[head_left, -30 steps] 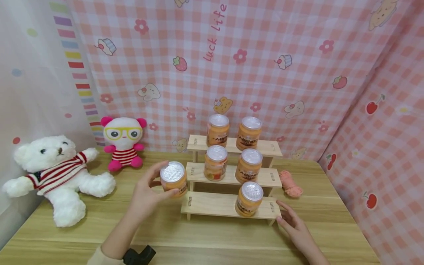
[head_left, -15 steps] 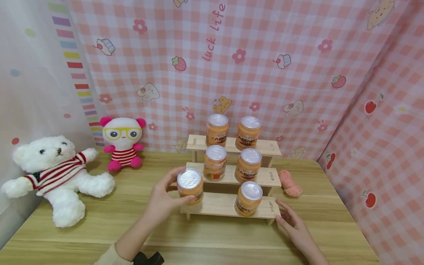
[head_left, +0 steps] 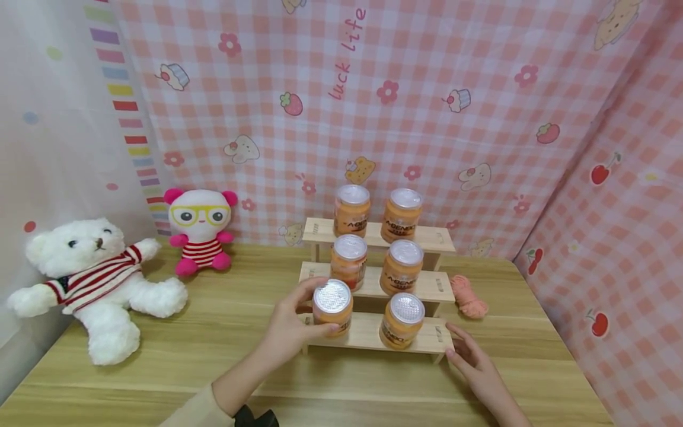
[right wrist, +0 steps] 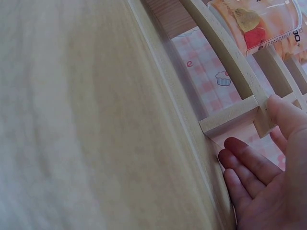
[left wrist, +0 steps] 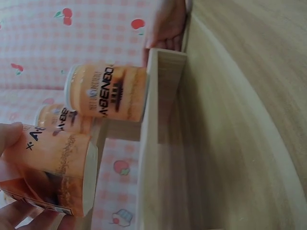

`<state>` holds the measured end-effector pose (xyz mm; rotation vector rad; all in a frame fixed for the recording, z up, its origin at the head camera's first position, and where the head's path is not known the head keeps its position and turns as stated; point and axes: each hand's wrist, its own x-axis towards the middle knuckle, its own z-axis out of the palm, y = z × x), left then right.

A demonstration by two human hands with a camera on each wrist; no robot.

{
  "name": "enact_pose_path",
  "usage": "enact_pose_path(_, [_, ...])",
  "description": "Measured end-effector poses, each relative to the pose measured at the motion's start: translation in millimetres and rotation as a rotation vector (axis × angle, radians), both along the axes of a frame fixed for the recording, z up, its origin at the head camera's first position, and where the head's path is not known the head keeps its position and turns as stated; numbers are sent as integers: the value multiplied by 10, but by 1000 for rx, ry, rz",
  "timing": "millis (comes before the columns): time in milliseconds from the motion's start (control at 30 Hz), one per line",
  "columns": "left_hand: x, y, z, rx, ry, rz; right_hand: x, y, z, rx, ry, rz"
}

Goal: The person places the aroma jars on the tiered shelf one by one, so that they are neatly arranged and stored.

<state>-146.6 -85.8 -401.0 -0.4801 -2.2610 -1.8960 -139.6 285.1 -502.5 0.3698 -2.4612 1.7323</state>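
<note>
My left hand (head_left: 292, 325) grips an orange-labelled can (head_left: 333, 303) by its sides, thumb in front, over the left part of the lowest step. In the left wrist view, a gap shows between the base of this can (left wrist: 48, 167) and the step's board (left wrist: 149, 158). Another such can (head_left: 401, 320) stands on the right of that step. At the right end of the wooden three-step rack (head_left: 368, 338), my right hand (head_left: 477, 365) touches the board with thumb and forefinger. Its other fingers (right wrist: 252, 163) extend loosely beside the rack's leg in the right wrist view.
Two matching cans stand on the middle step (head_left: 433, 286) and two on the top step (head_left: 434, 236). Pink yarn (head_left: 468, 296) lies right of the rack. A white teddy bear (head_left: 101, 290) and a pink-eared plush (head_left: 200, 231) sit at the left, before a checked curtain (head_left: 256, 196).
My left hand has carried its can rightward, from beside the rack to over the lowest step's left part. The right hand stays at the rack's end.
</note>
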Motion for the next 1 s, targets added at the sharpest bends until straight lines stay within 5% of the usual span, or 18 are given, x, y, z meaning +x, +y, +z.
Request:
enact_pose_path(700, [-95,165,-229,-14,-20,-67,9,2,-1,20,18,-4])
enact_pose_path(1000, [-16,229,-70,-26,-35,-45,5,-8,-3,10,11,-12])
